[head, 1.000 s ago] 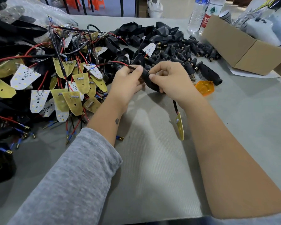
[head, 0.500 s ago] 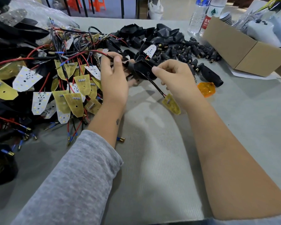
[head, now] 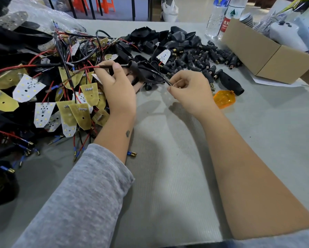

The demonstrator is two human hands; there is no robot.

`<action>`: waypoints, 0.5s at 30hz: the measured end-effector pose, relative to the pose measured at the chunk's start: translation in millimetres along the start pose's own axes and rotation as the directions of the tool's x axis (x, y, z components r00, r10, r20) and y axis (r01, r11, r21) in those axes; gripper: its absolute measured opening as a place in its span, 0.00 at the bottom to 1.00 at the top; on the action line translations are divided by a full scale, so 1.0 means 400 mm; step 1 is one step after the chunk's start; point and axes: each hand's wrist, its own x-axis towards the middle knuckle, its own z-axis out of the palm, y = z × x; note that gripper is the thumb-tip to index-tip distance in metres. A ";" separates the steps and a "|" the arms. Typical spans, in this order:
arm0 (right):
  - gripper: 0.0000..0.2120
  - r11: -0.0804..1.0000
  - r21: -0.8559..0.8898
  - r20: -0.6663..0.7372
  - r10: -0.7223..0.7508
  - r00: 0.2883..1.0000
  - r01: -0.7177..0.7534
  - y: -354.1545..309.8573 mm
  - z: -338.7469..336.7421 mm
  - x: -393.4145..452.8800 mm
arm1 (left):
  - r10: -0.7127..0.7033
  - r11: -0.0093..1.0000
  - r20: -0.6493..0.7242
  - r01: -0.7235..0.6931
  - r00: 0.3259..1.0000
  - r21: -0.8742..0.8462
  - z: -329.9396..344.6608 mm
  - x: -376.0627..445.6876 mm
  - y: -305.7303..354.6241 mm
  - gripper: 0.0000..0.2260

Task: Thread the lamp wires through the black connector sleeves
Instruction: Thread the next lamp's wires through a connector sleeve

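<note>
My left hand (head: 118,88) pinches a red and black wire pair (head: 89,67) that runs left into the pile of lamp boards. Between my hands hangs a black lamp housing (head: 146,72) with the wire passing through it. My right hand (head: 191,92) pinches the thin black wire end (head: 165,81) where it leaves the housing's right side. A heap of black connector sleeves (head: 200,58) lies on the table just beyond my right hand.
Yellow and white LED boards (head: 75,111) with red and black wires cover the left of the table. An orange lens (head: 223,99) and a larger black connector (head: 228,83) lie right of my right hand. A cardboard box (head: 268,56) and bottles (head: 220,17) stand at the back right.
My left hand has moved up and left along the wire, pulling it through the housing. The yellow board that dangled under my right hand is out of sight.
</note>
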 end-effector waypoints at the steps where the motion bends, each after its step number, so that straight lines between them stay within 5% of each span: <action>1: 0.05 1.000 0.015 -0.023 -0.001 1.000 0.002 0.003 0.000 0.002 | -0.013 1.000 0.016 0.013 1.000 -0.023 0.002 0.000 -0.002 0.03; 6: 0.06 0.997 0.020 -0.067 -0.068 0.995 0.070 0.001 0.001 0.005 | -0.108 0.991 0.144 0.118 0.984 -0.059 0.013 -0.002 -0.011 0.05; 15: 0.06 0.976 -0.138 -0.035 -0.175 0.984 0.169 -0.016 0.014 -0.009 | -0.278 0.952 0.266 0.229 0.923 0.203 0.008 -0.014 -0.029 0.05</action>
